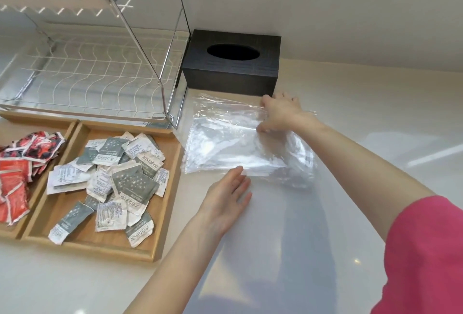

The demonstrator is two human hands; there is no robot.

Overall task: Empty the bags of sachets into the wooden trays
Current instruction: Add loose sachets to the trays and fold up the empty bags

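Left hand (pixel 226 197) open, bag (pixel 235 143) flat, crosswise

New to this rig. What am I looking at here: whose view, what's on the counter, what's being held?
There is no machine, only a person's two bare hands, filmed by one wide-angle camera worn on the head and looking down. On the pale counter lie two wooden trays: the left tray holds red sachets, the right tray grey-and-white sachets. Behind them stand a white wire dish rack and a black tissue box. The right hand pinches a clear plastic bag, which looks empty; the left hand lies open and flat at its near edge.
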